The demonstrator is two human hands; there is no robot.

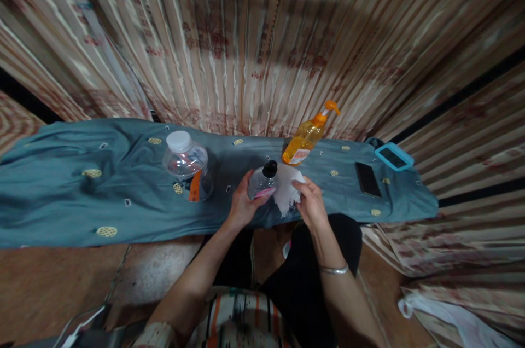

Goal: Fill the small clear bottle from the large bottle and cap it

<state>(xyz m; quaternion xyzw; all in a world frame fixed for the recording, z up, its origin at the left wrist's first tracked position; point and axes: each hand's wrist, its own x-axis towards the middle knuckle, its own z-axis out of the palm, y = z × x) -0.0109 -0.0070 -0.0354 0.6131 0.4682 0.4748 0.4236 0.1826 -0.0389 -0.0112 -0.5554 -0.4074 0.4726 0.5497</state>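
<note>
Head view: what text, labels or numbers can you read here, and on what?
No text is legible.
Small bottle in left hand: pink label, blurred.
Pump bottle: white and red label, too small.
Big jar: orange tag, unreadable.
Curtain: red marks, blurred.
Phone: dark screen.

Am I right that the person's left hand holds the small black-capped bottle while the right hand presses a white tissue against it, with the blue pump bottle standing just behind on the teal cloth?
Not quite: the pump bottle is orange, not blue, as the head view shows. The rest holds: the left hand holds the small black-capped bottle, the right hand presses the white tissue against it, on the teal cloth.
</note>
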